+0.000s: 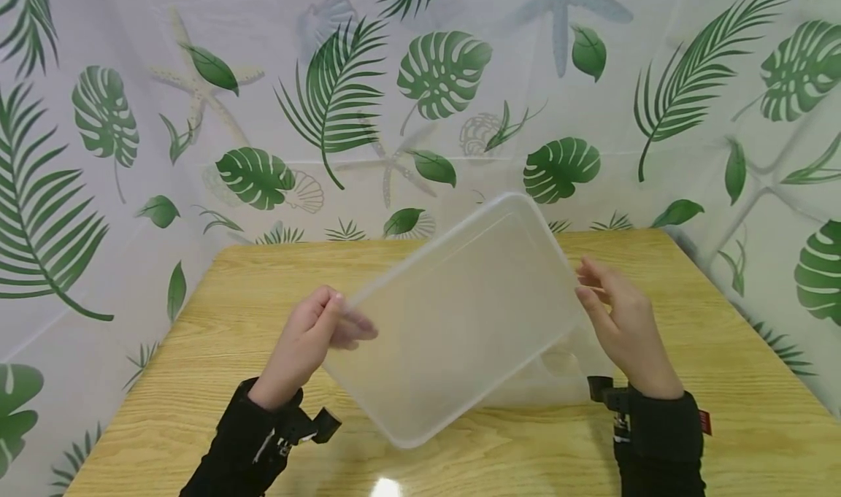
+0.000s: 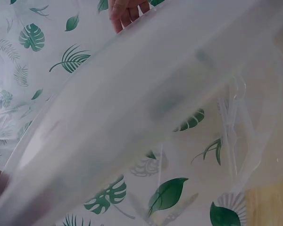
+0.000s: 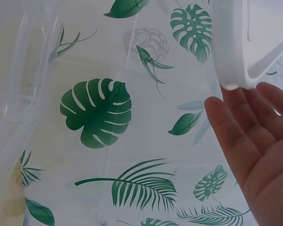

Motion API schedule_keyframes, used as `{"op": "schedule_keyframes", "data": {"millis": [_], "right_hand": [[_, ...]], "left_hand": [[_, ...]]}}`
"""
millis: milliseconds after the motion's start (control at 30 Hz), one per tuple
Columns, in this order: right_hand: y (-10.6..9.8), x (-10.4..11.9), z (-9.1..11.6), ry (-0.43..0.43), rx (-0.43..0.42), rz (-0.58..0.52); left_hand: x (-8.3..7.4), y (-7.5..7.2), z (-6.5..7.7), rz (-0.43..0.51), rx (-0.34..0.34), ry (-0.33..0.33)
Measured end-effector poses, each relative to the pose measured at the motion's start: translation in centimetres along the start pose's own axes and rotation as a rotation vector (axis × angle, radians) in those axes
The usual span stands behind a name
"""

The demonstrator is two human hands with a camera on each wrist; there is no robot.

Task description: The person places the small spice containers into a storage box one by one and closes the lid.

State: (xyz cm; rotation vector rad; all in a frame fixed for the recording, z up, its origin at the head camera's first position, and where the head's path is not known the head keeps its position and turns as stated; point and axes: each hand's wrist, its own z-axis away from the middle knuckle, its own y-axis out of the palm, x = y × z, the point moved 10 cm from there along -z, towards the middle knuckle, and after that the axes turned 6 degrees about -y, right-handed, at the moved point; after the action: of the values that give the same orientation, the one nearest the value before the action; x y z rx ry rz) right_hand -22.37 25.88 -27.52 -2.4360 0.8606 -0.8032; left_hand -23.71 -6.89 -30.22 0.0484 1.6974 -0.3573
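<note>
A frosted, translucent rectangular lid (image 1: 460, 314) with a raised rim is held tilted above the table in the head view. My left hand (image 1: 322, 329) grips its left edge, thumb in front and fingers showing blurred through the plastic. At the lid's right edge is my right hand (image 1: 620, 322), its fingers loosely bent. In the right wrist view the fingertips (image 3: 214, 106) are right at the lid's corner (image 3: 236, 77). Behind and below the lid a clear plastic box (image 1: 558, 380) stands on the table, mostly hidden; its side (image 3: 19, 80) also shows in the right wrist view.
The wooden table (image 1: 263, 278) has its back edge against a white cloth (image 1: 473, 139) printed with green leaves, starfish and shells. The cloth also hangs along both sides. Black wrist cameras (image 1: 298, 428) are strapped over both dark sleeves (image 1: 663, 438).
</note>
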Motion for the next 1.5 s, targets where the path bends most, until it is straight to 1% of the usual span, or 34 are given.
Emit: {"op": "schedule_keyframes", "data": {"millis": [67, 167, 267, 400, 567, 733, 833, 933, 1033, 1133, 1233, 1367, 1433, 1500], "right_hand": [[0.1, 0.0, 0.0, -0.001, 0.009, 0.02], [0.3, -0.2, 0.1, 0.006, 0.023, 0.044], [0.4, -0.5, 0.1, 0.01, 0.03, 0.049], [0.4, -0.7, 0.2, 0.009, 0.03, 0.046], [0.4, -0.4, 0.2, 0.002, 0.017, 0.019], [0.2, -0.1, 0.1, 0.004, -0.003, 0.026], [-0.2, -0.2, 0.1, 0.012, -0.033, 0.046], [-0.7, -0.5, 0.2, 0.031, -0.078, 0.061], [-1.4, -1.0, 0.5, 0.074, -0.127, 0.074], [-2.0, -1.6, 0.7, 0.132, -0.17, 0.074], [-2.6, -2.2, 1.0, 0.194, -0.208, 0.064], [-3.1, -2.6, 1.2, 0.236, -0.245, 0.058], [-3.2, -2.7, 1.3, 0.251, -0.257, 0.056], [-3.3, -2.9, 1.3, 0.266, -0.264, 0.055]], "left_hand": [[0.7, 0.5, -0.3, 0.005, 0.031, -0.04], [1.5, 1.1, -0.6, 0.016, 0.069, -0.073], [2.0, 1.5, -0.8, 0.031, 0.098, -0.089], [2.3, 1.8, -1.0, 0.043, 0.122, -0.095], [2.4, 1.9, -1.4, 0.056, 0.129, -0.095], [2.4, 1.8, -1.7, 0.108, 0.094, -0.095], [2.3, 1.6, -1.9, 0.168, 0.058, -0.071], [1.9, 1.3, -2.0, 0.231, 0.027, -0.002], [1.7, 1.2, -2.2, 0.287, 0.002, 0.065], [2.1, 1.3, -2.3, 0.327, -0.018, 0.087], [2.8, 1.8, -2.4, 0.321, -0.014, 0.085], [3.4, 2.7, -2.4, 0.245, -0.009, 0.105], [3.6, 2.9, -2.6, 0.212, -0.032, 0.114], [3.8, 2.9, -2.7, 0.197, -0.071, 0.122]]}}
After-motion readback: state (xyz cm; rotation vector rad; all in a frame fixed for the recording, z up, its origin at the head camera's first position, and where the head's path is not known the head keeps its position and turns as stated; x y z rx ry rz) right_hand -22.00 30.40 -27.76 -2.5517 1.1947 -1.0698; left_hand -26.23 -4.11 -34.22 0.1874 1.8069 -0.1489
